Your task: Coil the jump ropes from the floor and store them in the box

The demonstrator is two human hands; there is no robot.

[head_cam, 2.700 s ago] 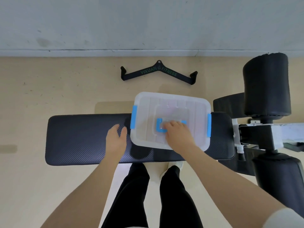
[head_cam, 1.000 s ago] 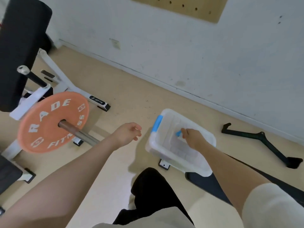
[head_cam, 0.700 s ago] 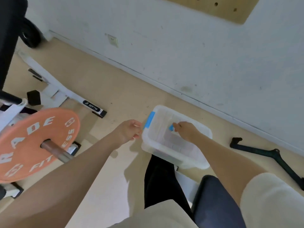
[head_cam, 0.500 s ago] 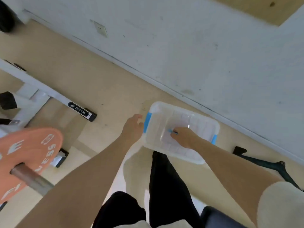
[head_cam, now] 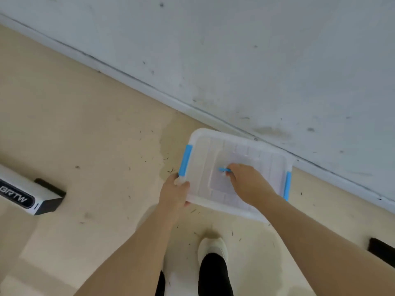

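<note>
A translucent white plastic box (head_cam: 213, 159) with a closed lid and blue side latches hangs low over the beige floor, close to the white wall. My right hand (head_cam: 245, 182) grips the blue handle (head_cam: 222, 169) in the middle of the lid. My left hand (head_cam: 174, 193) holds the box's near left corner, thumb on top just below the left blue latch (head_cam: 185, 160). The lid hides what is inside. No jump rope is in view.
The white wall and its baseboard (head_cam: 213, 116) run diagonally just behind the box. A white machine foot with a black end cap (head_cam: 32, 197) lies on the floor at the left. A black object (head_cam: 382, 251) shows at the right edge. My white shoe (head_cam: 212, 248) stands below the box.
The box came off the black bench and was carried left toward the wall, then lowered. My left hand, free a second ago, now holds the box's left corner.
</note>
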